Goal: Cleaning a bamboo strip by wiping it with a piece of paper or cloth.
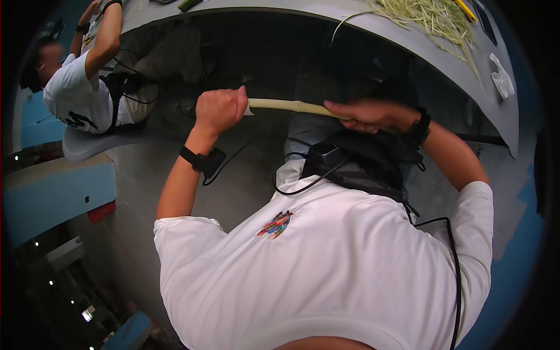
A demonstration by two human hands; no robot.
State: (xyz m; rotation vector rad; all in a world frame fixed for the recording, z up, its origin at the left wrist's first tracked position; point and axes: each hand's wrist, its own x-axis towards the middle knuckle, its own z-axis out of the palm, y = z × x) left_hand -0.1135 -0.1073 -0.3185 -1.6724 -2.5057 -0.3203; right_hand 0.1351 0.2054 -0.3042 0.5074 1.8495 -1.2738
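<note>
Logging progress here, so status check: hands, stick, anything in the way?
Left hand gripping stick, right hand on its other end. Stick clear of table. Strips on table, not in the way.

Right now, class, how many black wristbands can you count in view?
4: one wristband by the left hand, a second by the right hand, a third and fourth on the co-worker, upper left. Others may be hidden.

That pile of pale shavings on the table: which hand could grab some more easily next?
Probably the right hand: it's nearer the shavings, which lie toward the right of the table. The left hand is farther away. Both grip the bamboo stick.
</note>
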